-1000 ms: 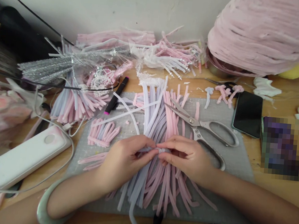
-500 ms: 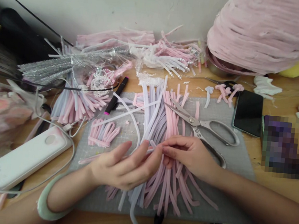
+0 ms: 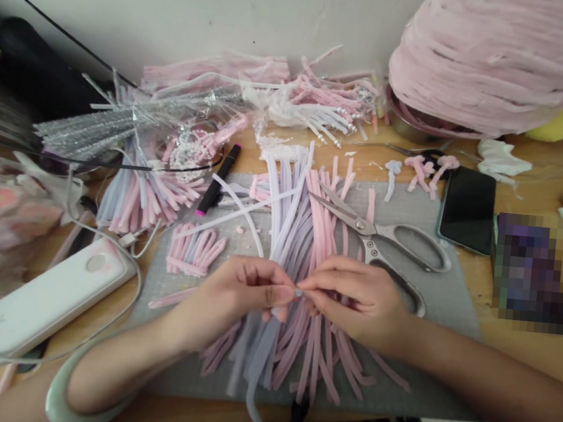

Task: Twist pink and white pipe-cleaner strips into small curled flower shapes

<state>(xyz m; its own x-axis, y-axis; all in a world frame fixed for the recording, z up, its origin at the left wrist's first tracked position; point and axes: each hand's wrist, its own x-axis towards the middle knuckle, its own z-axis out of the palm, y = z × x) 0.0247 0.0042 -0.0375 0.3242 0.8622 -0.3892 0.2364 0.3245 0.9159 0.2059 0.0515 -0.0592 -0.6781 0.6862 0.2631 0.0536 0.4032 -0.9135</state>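
A bundle of pink and lilac fuzzy strips [image 3: 300,226] lies lengthwise on a grey cutting mat [image 3: 441,304]. My left hand [image 3: 239,299] and my right hand [image 3: 357,296] meet over the bundle's middle, fingertips pinched together on a thin tie wrapped around the strips. The left wrist wears a pale green bangle [image 3: 61,395]. A large pair of metal scissors [image 3: 387,240] lies just beyond my right hand, partly on the strips.
A small looped pink bundle [image 3: 194,252] sits on the mat's left. A black marker [image 3: 220,178], white power bank [image 3: 42,298] with cable, silver tinsel stems [image 3: 92,125], a dark phone [image 3: 466,211] and a big pink yarn heap [image 3: 502,59] surround the mat.
My left hand opened and drew back from the bundle half a second ago, then closed in again; now both hands pinch the tie at the bundle's middle.
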